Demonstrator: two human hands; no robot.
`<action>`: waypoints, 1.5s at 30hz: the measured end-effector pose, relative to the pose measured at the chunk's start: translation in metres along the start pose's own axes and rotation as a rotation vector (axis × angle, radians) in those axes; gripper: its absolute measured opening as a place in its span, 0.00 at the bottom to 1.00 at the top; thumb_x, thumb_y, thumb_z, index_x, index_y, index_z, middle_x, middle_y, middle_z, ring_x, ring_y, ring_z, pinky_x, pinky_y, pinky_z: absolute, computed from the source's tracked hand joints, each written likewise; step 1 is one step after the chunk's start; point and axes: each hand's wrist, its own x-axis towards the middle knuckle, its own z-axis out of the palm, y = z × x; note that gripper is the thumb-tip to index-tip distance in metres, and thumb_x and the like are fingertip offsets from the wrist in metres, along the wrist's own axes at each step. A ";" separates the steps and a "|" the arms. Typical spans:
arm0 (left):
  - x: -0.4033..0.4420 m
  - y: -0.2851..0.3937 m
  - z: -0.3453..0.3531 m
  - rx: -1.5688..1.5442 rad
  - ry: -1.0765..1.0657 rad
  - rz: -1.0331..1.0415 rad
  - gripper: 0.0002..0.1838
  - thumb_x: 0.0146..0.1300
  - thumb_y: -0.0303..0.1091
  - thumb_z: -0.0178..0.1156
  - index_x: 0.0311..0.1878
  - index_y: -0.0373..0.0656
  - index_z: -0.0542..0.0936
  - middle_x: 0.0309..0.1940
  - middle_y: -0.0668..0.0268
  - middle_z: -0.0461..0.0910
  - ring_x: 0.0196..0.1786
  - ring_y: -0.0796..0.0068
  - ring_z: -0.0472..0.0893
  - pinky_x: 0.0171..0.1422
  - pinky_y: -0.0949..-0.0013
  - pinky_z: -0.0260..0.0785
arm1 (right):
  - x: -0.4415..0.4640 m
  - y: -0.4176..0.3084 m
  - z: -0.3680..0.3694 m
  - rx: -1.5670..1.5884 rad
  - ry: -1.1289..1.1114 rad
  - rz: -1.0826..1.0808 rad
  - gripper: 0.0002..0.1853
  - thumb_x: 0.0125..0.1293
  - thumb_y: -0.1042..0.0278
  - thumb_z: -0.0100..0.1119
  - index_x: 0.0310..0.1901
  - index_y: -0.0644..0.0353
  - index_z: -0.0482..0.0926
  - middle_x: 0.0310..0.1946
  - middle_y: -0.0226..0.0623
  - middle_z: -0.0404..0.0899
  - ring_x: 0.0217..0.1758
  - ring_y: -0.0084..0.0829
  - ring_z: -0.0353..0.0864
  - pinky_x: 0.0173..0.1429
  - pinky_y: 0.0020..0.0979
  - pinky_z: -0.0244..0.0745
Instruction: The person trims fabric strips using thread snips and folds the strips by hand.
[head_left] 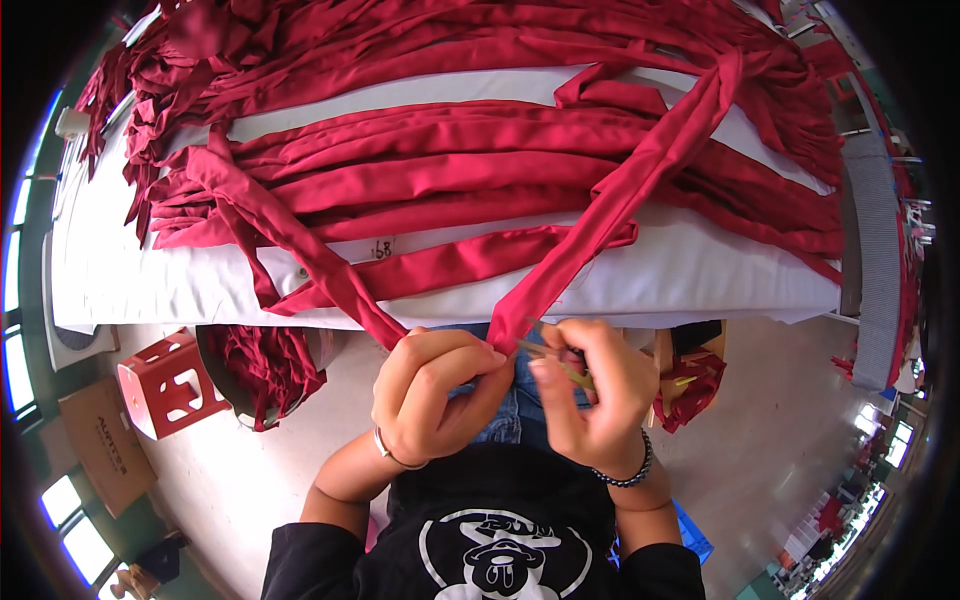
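My left hand is closed on a long red fabric strip, its fingers pinching it in front of my body. Both lengths of the strip run up from that pinch onto the table, one to the left and one to the right. Close beside it, my right hand is wrapped round small thread snips with a yellowish handle. Their metal blades point left at the strip near my left fingertips. Whether the blades touch the cloth, I cannot tell.
A white-covered table bears layered red fabric strips and a larger heap behind. Below stand a red plastic stool, a tub of red cloth and a cardboard box. More red cloth lies below at right.
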 end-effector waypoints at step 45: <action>0.009 -0.004 0.021 0.161 0.032 -0.012 0.15 0.47 0.22 0.73 0.40 0.43 0.84 0.16 0.71 0.67 0.15 0.78 0.66 0.17 0.73 0.56 | 0.002 0.017 0.002 -0.221 0.108 -0.092 0.10 0.59 0.71 0.68 0.37 0.64 0.76 0.23 0.36 0.76 0.19 0.33 0.77 0.22 0.28 0.67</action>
